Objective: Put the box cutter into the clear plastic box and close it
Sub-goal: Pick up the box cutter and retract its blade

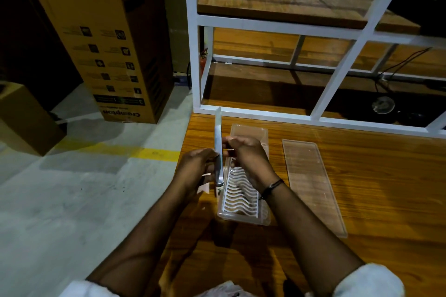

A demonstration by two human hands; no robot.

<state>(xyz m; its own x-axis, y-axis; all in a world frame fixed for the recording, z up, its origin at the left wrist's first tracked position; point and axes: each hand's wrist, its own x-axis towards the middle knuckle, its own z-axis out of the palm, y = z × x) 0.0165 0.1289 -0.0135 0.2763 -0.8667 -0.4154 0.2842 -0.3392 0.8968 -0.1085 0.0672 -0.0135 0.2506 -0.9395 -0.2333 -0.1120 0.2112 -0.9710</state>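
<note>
Cutter (218,149): light, stiff, slick, blade out | both hands, left (196,171), right (246,154), fingers closed on handle | box (243,214) at 5 o'clock, open | grip handle, not blade

Both arms reach forward, close together. The left hand (196,169) curls its fingers around the box cutter (218,149) and holds it upright. The right hand (246,154) pinches it from the other side. A dark band sits on the right wrist.

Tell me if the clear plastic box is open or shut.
Open: the clear plastic box has no cover; its lid lies flat beside it on the table.
</note>
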